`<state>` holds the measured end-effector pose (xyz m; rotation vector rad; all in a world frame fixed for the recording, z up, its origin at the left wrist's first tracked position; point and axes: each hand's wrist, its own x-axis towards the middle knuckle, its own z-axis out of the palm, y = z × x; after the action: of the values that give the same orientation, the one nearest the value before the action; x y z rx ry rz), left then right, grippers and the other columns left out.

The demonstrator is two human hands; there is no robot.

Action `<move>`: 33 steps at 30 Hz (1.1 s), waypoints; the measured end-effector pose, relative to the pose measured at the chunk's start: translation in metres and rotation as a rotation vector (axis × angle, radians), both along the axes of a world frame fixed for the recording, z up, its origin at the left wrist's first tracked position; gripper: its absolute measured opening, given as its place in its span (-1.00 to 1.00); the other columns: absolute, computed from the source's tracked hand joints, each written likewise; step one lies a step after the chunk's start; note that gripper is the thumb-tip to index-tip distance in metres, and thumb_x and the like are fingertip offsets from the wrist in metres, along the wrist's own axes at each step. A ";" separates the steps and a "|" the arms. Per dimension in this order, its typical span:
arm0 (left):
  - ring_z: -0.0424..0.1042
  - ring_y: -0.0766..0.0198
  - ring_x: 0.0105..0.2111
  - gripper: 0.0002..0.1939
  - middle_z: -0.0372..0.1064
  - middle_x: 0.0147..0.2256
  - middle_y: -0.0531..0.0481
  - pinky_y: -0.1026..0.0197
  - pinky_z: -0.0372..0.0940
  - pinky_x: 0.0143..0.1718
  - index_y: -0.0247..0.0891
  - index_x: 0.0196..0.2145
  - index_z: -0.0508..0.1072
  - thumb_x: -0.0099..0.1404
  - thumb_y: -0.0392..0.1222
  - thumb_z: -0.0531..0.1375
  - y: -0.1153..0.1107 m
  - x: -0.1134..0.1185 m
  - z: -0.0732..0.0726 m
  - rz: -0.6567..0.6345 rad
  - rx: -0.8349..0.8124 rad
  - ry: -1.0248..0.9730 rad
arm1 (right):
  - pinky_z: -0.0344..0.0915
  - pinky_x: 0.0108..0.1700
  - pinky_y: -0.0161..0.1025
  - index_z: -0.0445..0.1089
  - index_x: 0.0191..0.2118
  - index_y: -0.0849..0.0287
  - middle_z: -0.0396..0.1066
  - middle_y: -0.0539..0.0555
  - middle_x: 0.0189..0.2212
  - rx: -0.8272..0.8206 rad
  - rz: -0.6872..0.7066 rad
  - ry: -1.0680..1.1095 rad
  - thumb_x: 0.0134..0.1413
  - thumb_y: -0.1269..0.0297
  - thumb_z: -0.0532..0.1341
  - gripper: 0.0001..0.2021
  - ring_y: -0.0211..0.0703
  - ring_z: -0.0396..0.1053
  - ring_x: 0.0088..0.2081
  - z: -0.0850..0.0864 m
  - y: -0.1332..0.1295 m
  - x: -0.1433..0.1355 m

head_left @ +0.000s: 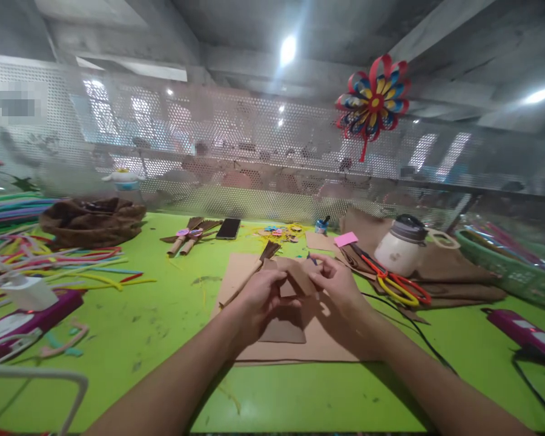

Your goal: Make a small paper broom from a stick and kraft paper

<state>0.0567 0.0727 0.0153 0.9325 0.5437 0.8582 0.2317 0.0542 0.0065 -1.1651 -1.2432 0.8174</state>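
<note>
Both my left hand (264, 292) and right hand (338, 282) pinch a folded brown sheet (299, 277); a flat black phone (228, 229) lies at ten o'clock from it on the green counter (163, 339).

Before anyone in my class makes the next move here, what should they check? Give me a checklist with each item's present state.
1. Left hand on the brown piece: ok, fingers grip it.
2. Right hand on the same piece: ok, fingertips pinch its other side.
3. Cardboard under the work: ok, it lies beneath both hands.
4. Cardboard free of other items: not ok, a thin stick lies across its left part.
5. Scissors out of the hands' way: ok, they lie to the right, near the jar.
6. Cord not touching the right arm: cannot tell, they look close.
</note>
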 end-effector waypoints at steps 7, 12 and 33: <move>0.47 0.12 -0.38 -0.67 0.45 -0.25 -0.21 0.05 0.44 -0.49 -0.36 -0.04 0.34 0.24 -0.27 0.05 0.007 0.000 -0.006 -0.008 -0.029 0.000 | 0.22 -0.45 -0.32 0.29 0.02 0.20 0.30 -0.05 -0.48 0.048 -0.020 -0.146 -0.10 0.35 0.22 -0.54 -0.23 0.28 -0.46 -0.012 -0.004 0.004; 0.45 0.22 -0.41 -0.70 0.44 -0.31 -0.17 0.19 0.43 -0.46 -0.38 -0.12 0.41 0.19 -0.21 0.20 0.005 -0.003 -0.011 -0.110 0.052 0.096 | 0.26 -0.38 -0.30 0.33 0.01 0.17 0.41 0.02 -0.37 0.095 0.037 -0.275 -0.08 0.44 0.16 -0.57 -0.21 0.33 -0.39 -0.006 -0.011 -0.002; 0.47 0.12 -0.23 -0.62 0.40 -0.14 -0.30 0.18 0.42 -0.32 -0.38 0.02 0.32 0.23 -0.35 0.15 0.007 -0.006 -0.011 -0.324 0.057 0.107 | 0.21 -0.44 -0.28 0.37 -0.11 0.21 0.39 0.03 -0.42 -0.129 0.111 -0.191 -0.11 0.18 0.28 -0.61 -0.22 0.29 -0.45 0.001 -0.016 0.005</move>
<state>0.0512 0.0795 0.0041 1.0888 0.4452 0.5365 0.2363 0.0384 0.0072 -1.3113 -1.4395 0.8957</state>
